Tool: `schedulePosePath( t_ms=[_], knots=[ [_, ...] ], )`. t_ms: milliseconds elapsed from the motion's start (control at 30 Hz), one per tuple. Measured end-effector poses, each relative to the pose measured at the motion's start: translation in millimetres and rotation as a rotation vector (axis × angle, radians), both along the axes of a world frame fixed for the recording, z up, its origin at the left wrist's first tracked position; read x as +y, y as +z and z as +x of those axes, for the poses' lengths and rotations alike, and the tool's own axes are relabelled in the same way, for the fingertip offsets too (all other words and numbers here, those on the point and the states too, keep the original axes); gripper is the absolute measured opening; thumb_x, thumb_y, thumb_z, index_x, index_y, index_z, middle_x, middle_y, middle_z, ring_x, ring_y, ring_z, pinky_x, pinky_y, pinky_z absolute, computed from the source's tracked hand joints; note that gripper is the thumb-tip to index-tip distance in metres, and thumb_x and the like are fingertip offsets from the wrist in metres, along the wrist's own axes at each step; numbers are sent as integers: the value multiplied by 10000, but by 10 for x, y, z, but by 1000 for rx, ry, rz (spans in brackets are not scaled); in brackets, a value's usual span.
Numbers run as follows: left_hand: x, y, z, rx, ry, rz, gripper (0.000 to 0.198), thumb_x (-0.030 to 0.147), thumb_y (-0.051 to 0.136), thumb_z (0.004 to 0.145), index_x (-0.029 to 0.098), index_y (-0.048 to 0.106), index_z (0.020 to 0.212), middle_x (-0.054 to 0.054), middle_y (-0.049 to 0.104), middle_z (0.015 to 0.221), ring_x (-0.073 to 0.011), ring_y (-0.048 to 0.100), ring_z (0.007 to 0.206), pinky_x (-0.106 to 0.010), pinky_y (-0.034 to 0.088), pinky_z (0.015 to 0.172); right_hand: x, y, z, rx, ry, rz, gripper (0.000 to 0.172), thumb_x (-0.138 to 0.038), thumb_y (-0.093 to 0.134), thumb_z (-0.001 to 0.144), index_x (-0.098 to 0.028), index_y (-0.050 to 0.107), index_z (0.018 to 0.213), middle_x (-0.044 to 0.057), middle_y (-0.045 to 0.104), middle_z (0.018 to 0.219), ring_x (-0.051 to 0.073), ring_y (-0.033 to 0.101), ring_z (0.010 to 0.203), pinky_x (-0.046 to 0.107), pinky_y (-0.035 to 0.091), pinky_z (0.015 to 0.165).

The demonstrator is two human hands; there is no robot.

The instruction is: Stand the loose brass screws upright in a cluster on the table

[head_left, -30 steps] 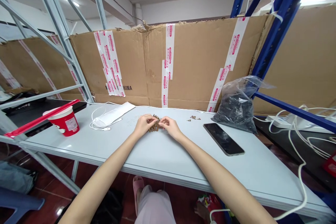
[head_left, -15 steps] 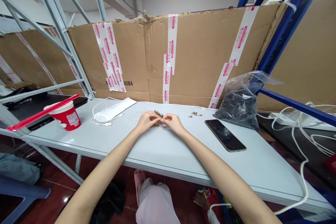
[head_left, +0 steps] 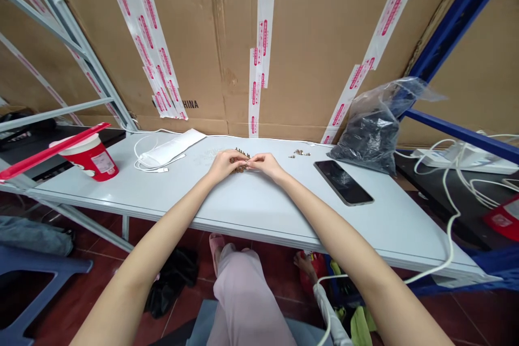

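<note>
In the head view, my left hand (head_left: pixel 222 166) is closed at the middle of the table, its fingers on a brown piece with a spiky, toothed edge (head_left: pixel 240 168). What kind of thing it is I cannot make out. My right hand (head_left: pixel 265 164) meets it from the other side, thumb and fingertips pinched together at the piece's right edge. Anything within that pinch is too small to see. Tiny clear bits (head_left: pixel 210 155) lie just left of my left hand. To the right, several small brown and whitish bits (head_left: pixel 299 153) are scattered on the tabletop.
A phone (head_left: pixel 344 183) and a plastic bag of dark material (head_left: pixel 368 138) are on the table's right side. At left stand a white pouch with a cable (head_left: pixel 172 150) and a red cup (head_left: pixel 94 158). Cardboard (head_left: pixel 194 38) walls the back. Another person's hand (head_left: pixel 303 263) shows below the table.
The camera has tilted down, so the table sits higher in view and more floor shows. My hands stay together at the brown piece, with little visible change in their grip.
</note>
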State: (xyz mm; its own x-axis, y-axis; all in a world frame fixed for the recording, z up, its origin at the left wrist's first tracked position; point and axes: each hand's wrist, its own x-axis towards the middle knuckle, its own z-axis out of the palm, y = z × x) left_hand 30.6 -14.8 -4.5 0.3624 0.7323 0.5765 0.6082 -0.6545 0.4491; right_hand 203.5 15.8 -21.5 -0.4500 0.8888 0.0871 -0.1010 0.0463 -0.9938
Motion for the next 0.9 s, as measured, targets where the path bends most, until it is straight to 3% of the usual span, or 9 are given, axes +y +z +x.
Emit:
schedulePosePath(
  t_ms=[333, 700, 900],
  knots=[
    [46, -62, -30, 82, 34, 97, 229, 346, 520, 805, 228, 682, 915, -46, 662, 838, -165, 567, 813, -302, 428, 750, -10, -2, 17, 2, -32, 91, 241, -197, 751, 499, -137, 619, 692, 16, 663, 654, 128, 615, 646, 320, 480, 756],
    [24, -52, -6, 105, 43, 113, 229, 344, 517, 808, 204, 680, 887, -49, 659, 822, -162, 563, 799, -297, 424, 749, -17, 17, 14, 43, -70, 94, 310, -324, 761, 493, -144, 578, 668, 7, 624, 611, 120, 584, 603, 278, 465, 666],
    [-5, -45, 14, 147, 53, 134, 215, 332, 515, 807, 197, 674, 863, -46, 650, 805, -159, 554, 791, -293, 426, 742, -19, 7, 24, -26, -63, 94, 318, -384, 718, 552, -146, 584, 716, -21, 576, 574, 81, 501, 537, 229, 409, 581]
  ],
)
